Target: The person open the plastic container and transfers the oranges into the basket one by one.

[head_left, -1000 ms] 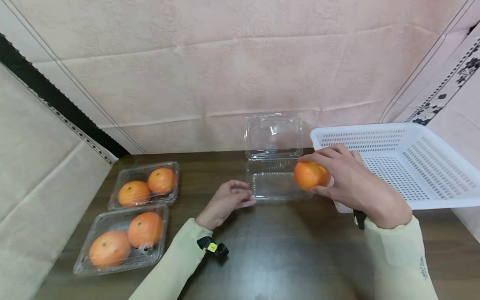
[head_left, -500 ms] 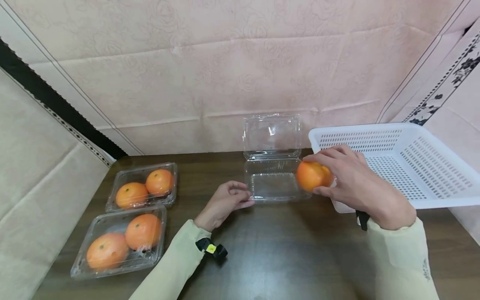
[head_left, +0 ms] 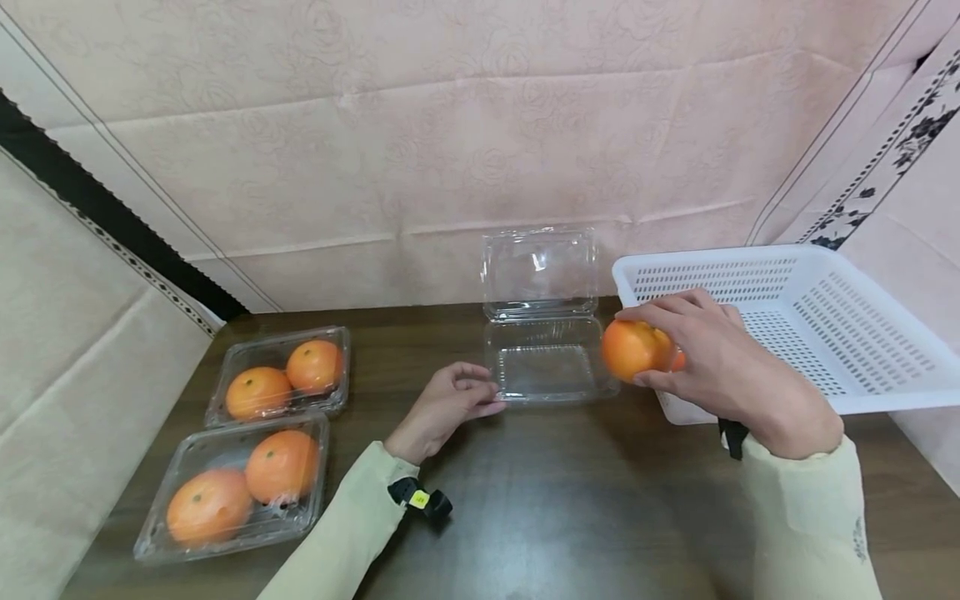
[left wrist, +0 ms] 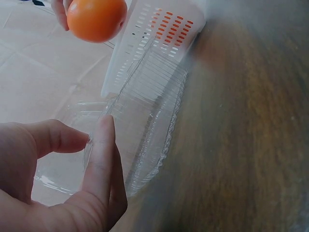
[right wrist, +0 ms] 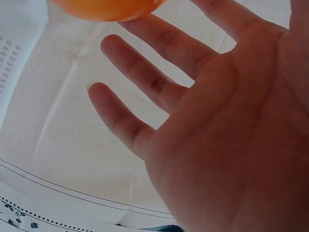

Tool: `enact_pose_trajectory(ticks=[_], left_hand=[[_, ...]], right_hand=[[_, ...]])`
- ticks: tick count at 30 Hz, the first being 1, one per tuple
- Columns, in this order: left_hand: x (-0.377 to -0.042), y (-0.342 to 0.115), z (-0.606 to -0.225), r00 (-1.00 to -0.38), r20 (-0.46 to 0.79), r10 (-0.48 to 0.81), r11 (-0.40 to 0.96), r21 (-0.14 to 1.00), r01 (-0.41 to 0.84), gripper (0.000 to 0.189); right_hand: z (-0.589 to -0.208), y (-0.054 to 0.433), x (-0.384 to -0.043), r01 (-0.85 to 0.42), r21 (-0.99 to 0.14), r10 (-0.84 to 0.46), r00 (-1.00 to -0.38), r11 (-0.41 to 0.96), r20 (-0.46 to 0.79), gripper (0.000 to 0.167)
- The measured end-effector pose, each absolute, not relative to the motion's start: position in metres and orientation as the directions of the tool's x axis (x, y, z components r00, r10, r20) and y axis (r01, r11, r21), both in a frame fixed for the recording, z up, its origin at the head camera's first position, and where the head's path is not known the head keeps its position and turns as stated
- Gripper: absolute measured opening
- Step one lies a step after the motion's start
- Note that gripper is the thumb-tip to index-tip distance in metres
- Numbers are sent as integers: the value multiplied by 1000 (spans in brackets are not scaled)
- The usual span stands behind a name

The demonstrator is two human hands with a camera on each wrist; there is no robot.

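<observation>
So my right hand (head_left: 712, 362) has the orange (head_left: 636, 350) between thumb and fingers, spread about as wide as the fruit, held up by the right end of the clear box (head_left: 546, 368); the white basket (head_left: 862, 329) is just right of the grip. I'd guess it handles fine: a bit of weight, firm, smooth enough to roll if pinched off-centre, so round the middle is the spot, no bruising squeeze. The box looks like the flimsy one, light and bendy, best held by its rim. My left hand (head_left: 450, 404) is there: the left wrist cam shows a narrow thumb-and-finger pinch, where the head view looks like a mere touch. That cam also catches orange colour through the basket slots, likely more fruit, behind my right hand in the head view. The right wrist cam crops the orange badly, so I can't judge thumb pressure, but two fingers (right wrist: 133, 63) plainly stand clear of it.
</observation>
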State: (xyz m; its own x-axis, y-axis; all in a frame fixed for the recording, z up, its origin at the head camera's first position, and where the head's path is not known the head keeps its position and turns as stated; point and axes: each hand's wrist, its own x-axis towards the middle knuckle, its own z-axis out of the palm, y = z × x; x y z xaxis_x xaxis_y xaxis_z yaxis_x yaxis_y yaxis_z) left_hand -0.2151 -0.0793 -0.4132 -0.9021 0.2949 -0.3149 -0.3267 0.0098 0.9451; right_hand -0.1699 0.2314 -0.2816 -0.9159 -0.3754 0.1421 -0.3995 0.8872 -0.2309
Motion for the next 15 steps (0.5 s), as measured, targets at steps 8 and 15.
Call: enact_pose_trajectory(ticks=[8,15], left_hand=[[-215,-79,-413,-902,-318,291,4,944,-331,41],[-214,-80,-412,-898,-331,289,13,940,-342,41]], right_hand=[[-282,237,-169,-403,-221,-369,-912,888,180,63],[-281,243,-167,-395,-238,-359,-916,887,182,64]])
